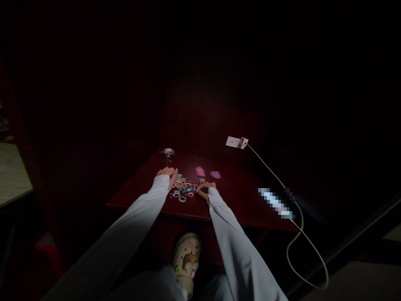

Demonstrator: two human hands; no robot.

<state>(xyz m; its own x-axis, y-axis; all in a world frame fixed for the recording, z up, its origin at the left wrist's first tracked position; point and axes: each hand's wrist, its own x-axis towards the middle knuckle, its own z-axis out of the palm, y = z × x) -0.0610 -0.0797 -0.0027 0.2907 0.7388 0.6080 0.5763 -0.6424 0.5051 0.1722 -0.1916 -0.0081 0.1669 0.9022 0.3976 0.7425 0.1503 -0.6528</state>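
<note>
A loose pile of small colourful hair ties lies on a dark red table. My left hand rests at the left side of this pile, fingers loosely bent and apart, with nothing visible in it. At the right edge of the hair ties is my right hand, thumb and forefinger pinched together; what is between them is too small to make out. Just beyond that hand sits a small beige cluster. Farther back are a heap of pink bands and a heap of purple bands.
A clear round container with pinkish contents stands at the back left. On the back panel, a white socket holds a plug with a white cable. A blurred bright device lies at right. Below the table edge is a decorated clog.
</note>
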